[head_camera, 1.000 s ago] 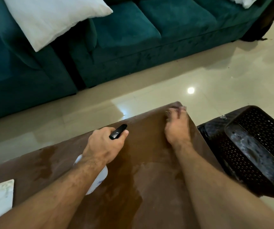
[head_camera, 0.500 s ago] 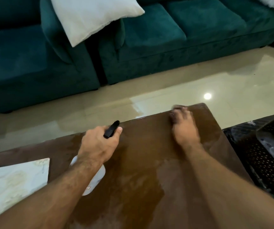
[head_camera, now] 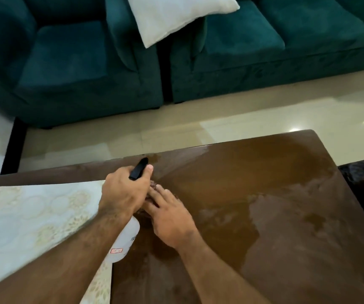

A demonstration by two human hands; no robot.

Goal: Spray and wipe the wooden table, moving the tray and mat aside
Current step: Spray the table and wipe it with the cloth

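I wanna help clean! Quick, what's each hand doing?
Left hand: grips the spray bottle.
Right hand: fingers flat, pressing a dark cloth on the wooden table.

The wooden table [head_camera: 253, 194] is looking glossy and brown, wet in streaky patches that are shining beside duller film. The spray bottle [head_camera: 125, 242] my left hand [head_camera: 124, 194] is gripping is showing translucent white plastic with a matt black nozzle. A dark, nubbly cloth [head_camera: 153, 184] is lying under my right hand [head_camera: 172, 218]. The mat [head_camera: 34, 216] is looking pale and smooth, faintly patterned. The sofa [head_camera: 78, 62] is looking like teal velvet; the floor [head_camera: 198, 119] is gleaming like polished tile.
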